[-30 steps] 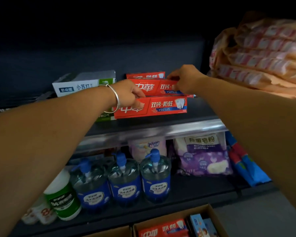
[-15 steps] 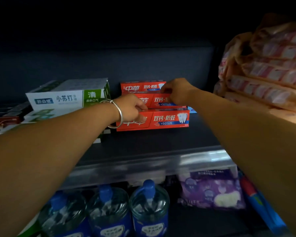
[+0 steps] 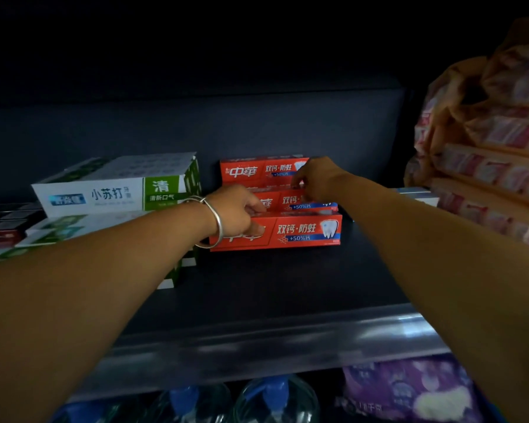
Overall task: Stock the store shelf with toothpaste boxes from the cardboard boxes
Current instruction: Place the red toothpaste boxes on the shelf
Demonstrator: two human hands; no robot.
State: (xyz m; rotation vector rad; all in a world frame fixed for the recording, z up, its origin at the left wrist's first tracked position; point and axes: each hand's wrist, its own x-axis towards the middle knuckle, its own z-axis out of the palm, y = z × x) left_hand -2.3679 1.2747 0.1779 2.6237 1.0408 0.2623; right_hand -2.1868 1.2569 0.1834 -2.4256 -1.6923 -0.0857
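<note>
At the bottom edge, on the lower shelf, stand clear bottles with blue pump tops (image 3: pixel 275 392), and to their right lies a purple packet (image 3: pixel 409 389). Above them runs the shiny metal front rail of the shelf (image 3: pixel 257 340), and behind it the dark shelf board.

Both bare forearms reach in over the rail. The left hand (image 3: pixel 237 213), with a silver bangle (image 3: pixel 216 222) on its wrist, has its fingers curled onto the left end of the front red toothpaste box (image 3: pixel 306 232), thumb on the box's face. Just behind, the right hand (image 3: pixel 316 178) curls its grip over the top edge of the middle red toothpaste box (image 3: pixel 300 203); whether it truly pinches the box or only rests on it is hard to tell. A third red toothpaste box (image 3: pixel 251 170) stands at the back, near the dark rear wall.

Left of the red boxes is a stack of white and green toothpaste boxes (image 3: pixel 113 193). At far right sit orange wrapped packs (image 3: pixel 489 166).
</note>
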